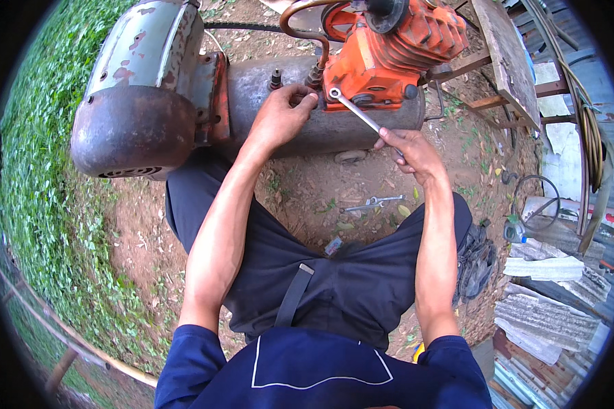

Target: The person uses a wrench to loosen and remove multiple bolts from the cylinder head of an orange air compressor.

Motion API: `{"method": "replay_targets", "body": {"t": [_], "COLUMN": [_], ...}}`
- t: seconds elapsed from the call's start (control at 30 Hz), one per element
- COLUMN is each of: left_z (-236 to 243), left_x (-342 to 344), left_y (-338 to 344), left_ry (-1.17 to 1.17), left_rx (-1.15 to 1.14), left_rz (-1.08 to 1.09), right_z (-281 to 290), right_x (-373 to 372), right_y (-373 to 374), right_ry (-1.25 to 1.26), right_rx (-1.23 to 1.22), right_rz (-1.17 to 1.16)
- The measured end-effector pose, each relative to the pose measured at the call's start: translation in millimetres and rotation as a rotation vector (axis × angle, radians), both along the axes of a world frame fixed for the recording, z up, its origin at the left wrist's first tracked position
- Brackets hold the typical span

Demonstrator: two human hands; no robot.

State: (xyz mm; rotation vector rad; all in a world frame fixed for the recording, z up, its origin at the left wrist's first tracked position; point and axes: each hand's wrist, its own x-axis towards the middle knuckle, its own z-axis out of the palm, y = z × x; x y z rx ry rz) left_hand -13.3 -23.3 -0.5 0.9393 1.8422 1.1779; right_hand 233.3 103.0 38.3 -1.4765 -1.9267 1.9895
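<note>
In the head view, the tank [249, 85] is a scuffed grey metal cylinder lying above brown soil [143, 232] littered with dry leaves. The motor [143, 51] has flaking pale paint, rust patches and a dark, domed end. The pump [368, 71] is blocky, grimy orange metal with stacked fins, and a curved brownish pipe [284, 24] bends down beside it. Ridged grey sheets [552, 320] lie at the right.

The wrench [361, 116] is slim, smooth and silvery; its ring end is at the pump's lower left corner, though I cannot tell whether it sits on a bolt. The right hand [416, 155] has its fingers closed around the shank's lower end. The left hand [283, 116] is beside the pump's base, fingers curled, thumb and forefinger nearly together; I cannot tell whether they grip anything. At least 2 spanners [387, 199] lie on the soil.
</note>
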Motion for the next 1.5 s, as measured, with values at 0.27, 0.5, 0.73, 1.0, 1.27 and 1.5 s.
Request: {"method": "replay_targets", "body": {"t": [0.27, 0.5, 0.73, 1.0, 1.27, 1.5], "left_z": [7.9, 13.8, 12.5, 20.9, 25.9, 28.3], "left_x": [-1.1, 12.4, 28.2, 35.0, 37.9, 41.3], "left_y": [-4.4, -8.7, -4.2, -1.1, -0.7, -0.8], "left_ry": [0.107, 0.185, 0.377, 0.447, 0.453, 0.496], "left_rx": [-0.001, 0.009, 0.087, 0.086, 0.041, 0.029], "left_rz": [0.005, 0.004, -0.006, 0.014, 0.045, 0.049], "right_z": [8.2, -6.0, -4.6, -0.9, 10.8, 19.2], "right_x": [-5.4, 1.1, -0.2, -1.4, -7.2, -7.7], "right_y": [5.1, 19.4, -0.1, 16.6, -22.2, 23.6], "right_ry": [-0.114, -0.171, -0.116, -0.153, -0.102, -0.181], "right_rx": [-0.019, -0.072, 0.055, -0.038, 0.025, -0.029], "right_rz": [0.015, 0.054, -0.132, -0.035, -0.092, 0.143]}}
